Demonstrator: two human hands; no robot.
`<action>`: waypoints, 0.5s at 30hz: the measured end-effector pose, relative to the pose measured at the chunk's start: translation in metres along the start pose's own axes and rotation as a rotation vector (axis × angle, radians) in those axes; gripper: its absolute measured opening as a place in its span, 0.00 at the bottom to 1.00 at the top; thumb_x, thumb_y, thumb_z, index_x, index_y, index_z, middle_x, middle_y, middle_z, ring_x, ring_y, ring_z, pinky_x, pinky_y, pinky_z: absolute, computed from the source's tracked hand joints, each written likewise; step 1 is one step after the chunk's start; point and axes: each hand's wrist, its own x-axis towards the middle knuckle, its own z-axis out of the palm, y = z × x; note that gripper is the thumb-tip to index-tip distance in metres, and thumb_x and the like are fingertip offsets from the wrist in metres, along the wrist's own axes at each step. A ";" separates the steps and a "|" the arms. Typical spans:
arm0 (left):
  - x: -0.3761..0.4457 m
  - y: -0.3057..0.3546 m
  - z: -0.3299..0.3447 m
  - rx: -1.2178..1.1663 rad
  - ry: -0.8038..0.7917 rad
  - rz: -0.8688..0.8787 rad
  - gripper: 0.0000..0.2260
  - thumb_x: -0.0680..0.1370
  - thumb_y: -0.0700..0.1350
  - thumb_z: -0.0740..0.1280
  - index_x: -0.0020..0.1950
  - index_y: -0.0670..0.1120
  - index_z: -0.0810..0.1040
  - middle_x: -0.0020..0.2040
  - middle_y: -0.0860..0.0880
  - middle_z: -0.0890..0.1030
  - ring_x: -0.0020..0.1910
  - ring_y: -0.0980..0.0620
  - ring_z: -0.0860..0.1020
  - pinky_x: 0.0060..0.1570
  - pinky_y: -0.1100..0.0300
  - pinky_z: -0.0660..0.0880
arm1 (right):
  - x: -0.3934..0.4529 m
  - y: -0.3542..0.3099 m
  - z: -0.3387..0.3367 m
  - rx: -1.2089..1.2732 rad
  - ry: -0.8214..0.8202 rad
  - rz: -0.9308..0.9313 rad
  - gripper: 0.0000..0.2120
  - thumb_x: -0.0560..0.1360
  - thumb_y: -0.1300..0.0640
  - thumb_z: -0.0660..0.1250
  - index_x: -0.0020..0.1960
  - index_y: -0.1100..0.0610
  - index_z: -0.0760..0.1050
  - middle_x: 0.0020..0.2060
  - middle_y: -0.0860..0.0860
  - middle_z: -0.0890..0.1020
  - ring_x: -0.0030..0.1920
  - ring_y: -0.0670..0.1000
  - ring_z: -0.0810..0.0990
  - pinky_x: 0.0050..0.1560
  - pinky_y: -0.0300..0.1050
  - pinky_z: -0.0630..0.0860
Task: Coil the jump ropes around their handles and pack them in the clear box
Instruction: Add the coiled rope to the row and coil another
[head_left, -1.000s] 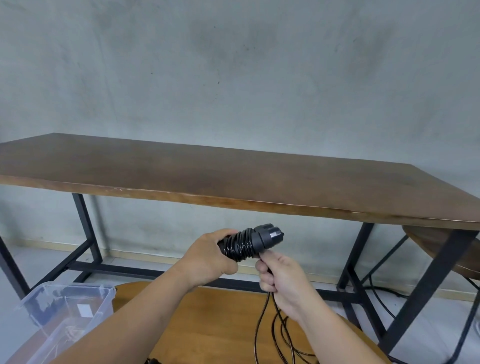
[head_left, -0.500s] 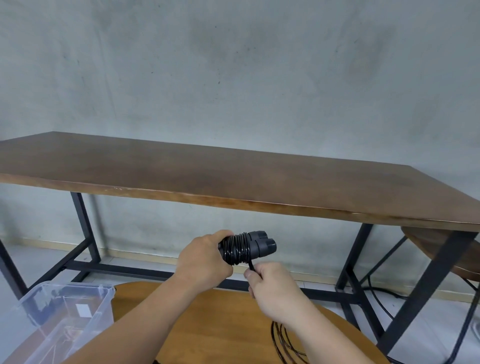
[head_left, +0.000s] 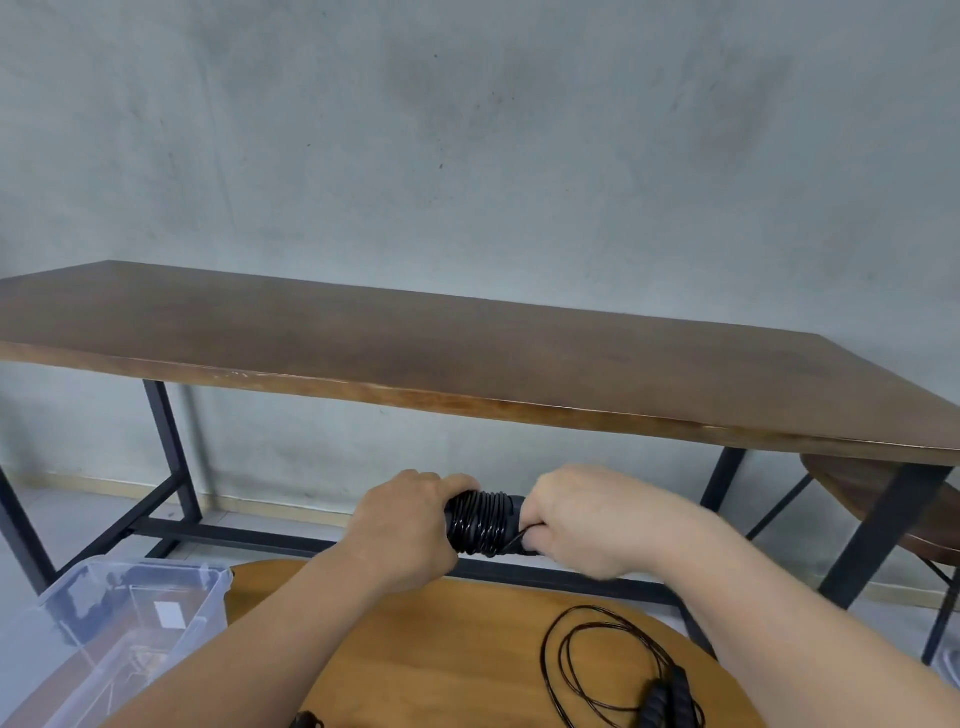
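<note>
A black jump rope (head_left: 480, 522), its cord wound tightly round the paired handles, is held in the air between my hands. My left hand (head_left: 402, 525) grips the left end of the handles. My right hand (head_left: 582, 519) grips the right end and pinches the cord's tail. A second black jump rope (head_left: 618, 670) lies loose on the round wooden table (head_left: 441, 649) below, its handles at the near right. The clear box (head_left: 119, 623) stands open at the lower left.
A long dark wooden table (head_left: 467, 358) on black metal legs stands ahead against a grey wall. A round wooden stool (head_left: 883, 504) sits under its right end. Something small and black (head_left: 306, 721) shows at the bottom edge.
My right hand has risen from below the handles and now covers their right end. The loose cord that hung from the bundle is gone. The view has tilted down, showing the second rope.
</note>
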 end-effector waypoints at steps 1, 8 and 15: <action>0.000 0.001 -0.004 0.001 -0.018 0.019 0.26 0.72 0.46 0.67 0.68 0.64 0.67 0.52 0.57 0.77 0.56 0.53 0.72 0.48 0.59 0.72 | 0.001 0.006 -0.007 0.010 -0.022 -0.031 0.13 0.81 0.54 0.60 0.48 0.56 0.82 0.40 0.54 0.82 0.37 0.50 0.76 0.40 0.48 0.75; -0.010 0.009 -0.029 -0.073 -0.216 0.123 0.28 0.69 0.45 0.69 0.66 0.63 0.70 0.47 0.58 0.75 0.50 0.53 0.75 0.44 0.60 0.72 | 0.008 0.031 -0.030 0.233 -0.088 -0.159 0.08 0.76 0.45 0.70 0.45 0.47 0.84 0.37 0.48 0.83 0.35 0.42 0.76 0.43 0.43 0.74; -0.023 0.010 -0.051 -0.445 -0.399 0.149 0.27 0.67 0.40 0.70 0.59 0.65 0.75 0.42 0.58 0.78 0.38 0.57 0.75 0.37 0.66 0.71 | 0.007 0.051 -0.032 0.653 -0.089 -0.252 0.04 0.72 0.49 0.75 0.42 0.49 0.86 0.31 0.51 0.79 0.34 0.48 0.72 0.35 0.39 0.69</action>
